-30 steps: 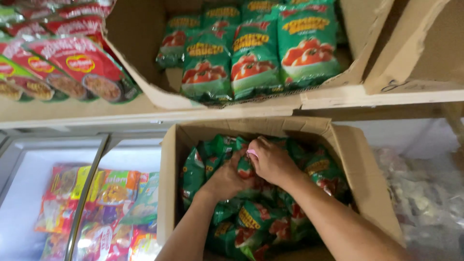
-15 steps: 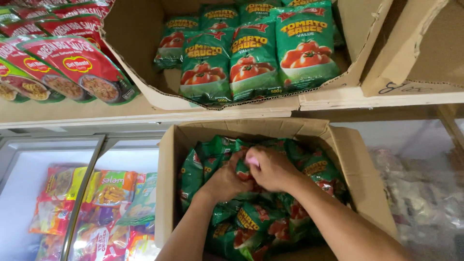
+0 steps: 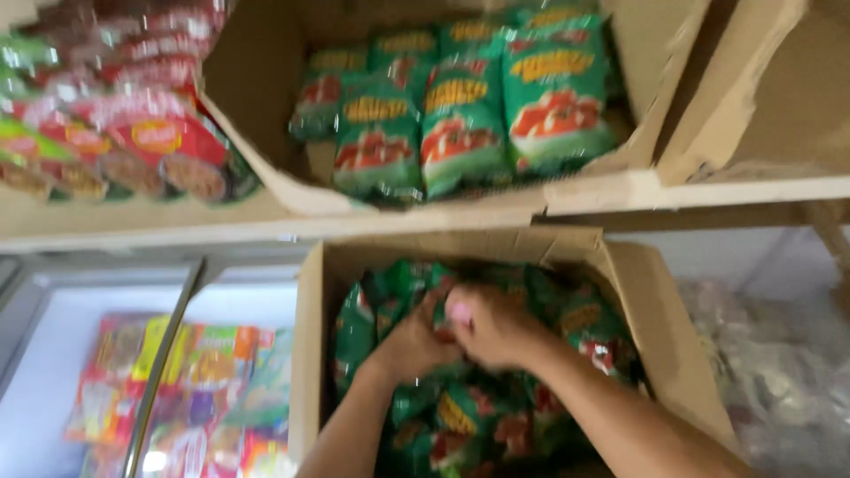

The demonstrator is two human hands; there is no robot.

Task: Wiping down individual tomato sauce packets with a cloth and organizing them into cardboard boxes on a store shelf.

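Both hands are down in the open cardboard box [image 3: 305,354], near its middle, close together & touching. Left hand [image 3: 412,341] and right hand [image 3: 491,326] are curled around green sauce pouches [image 3: 460,412] that fill the box; blur hides exactly which pouch each grips, fingers look closed on pouch tops. Box sits below the shelf [image 3: 354,226] edge, w/ a glass-lidded freezer [image 3: 53,354] just beside its left wall, coloured packs inside. On the shelf above, a second box [image 3: 257,133] holds more green pouches upright [image 3: 460,124]; red pouches [image 3: 115,133] lie at shelf's left end.
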